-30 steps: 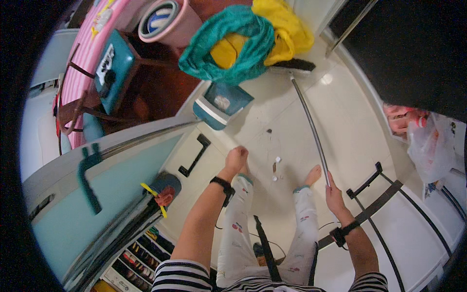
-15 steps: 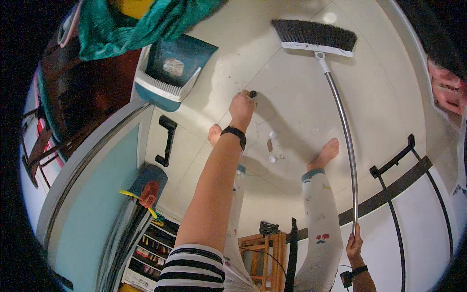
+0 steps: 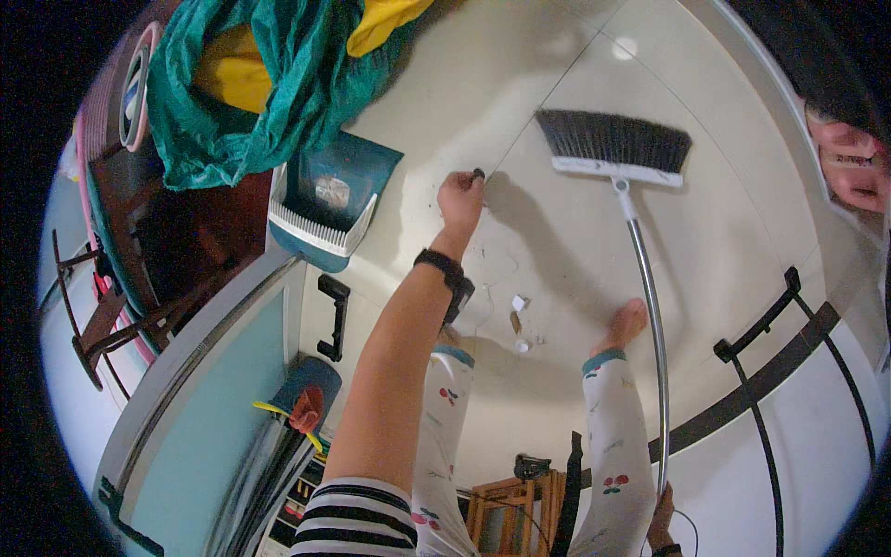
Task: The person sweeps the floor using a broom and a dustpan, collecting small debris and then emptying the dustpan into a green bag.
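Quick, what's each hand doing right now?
Left hand: closed, pinching a small dark object.
Right hand: closed around the broom handle.

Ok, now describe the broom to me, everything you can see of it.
The broom has a wide fan of black bristles set in a white, plastic-looking strip. A pale socket joins this to a slim, shiny, metal-looking handle, which looks bowed in this fisheye view. The bristles point away from the person, over the pale tiled floor; whether they touch it is unclear. The right hand grips the handle near the lower edge.
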The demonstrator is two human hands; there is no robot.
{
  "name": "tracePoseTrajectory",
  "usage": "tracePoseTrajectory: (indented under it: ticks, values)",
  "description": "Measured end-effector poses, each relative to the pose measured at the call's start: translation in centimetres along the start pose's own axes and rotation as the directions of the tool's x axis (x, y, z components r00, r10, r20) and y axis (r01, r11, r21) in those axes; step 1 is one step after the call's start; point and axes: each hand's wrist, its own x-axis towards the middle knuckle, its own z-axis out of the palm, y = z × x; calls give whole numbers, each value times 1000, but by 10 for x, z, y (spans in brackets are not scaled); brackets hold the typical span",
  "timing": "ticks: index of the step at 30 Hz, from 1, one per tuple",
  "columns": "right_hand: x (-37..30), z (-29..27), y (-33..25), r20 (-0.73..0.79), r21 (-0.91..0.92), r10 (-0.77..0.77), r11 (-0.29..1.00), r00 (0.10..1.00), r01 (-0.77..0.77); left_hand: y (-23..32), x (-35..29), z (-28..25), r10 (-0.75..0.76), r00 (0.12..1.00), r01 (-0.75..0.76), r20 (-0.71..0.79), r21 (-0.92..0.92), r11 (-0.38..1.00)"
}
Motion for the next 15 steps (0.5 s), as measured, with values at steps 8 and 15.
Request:
tracePoseTrajectory:
  ticks: [8,15]
  values:
    - [-35,-4,-21,90,-78,75,995,993,-68,88,47,-12,-86,985,147,149,-469,871]
    - [-64,-6,9,-123,-103,-264,962,957,252,104,-87,-142,-168,977,201,128,-321,925]
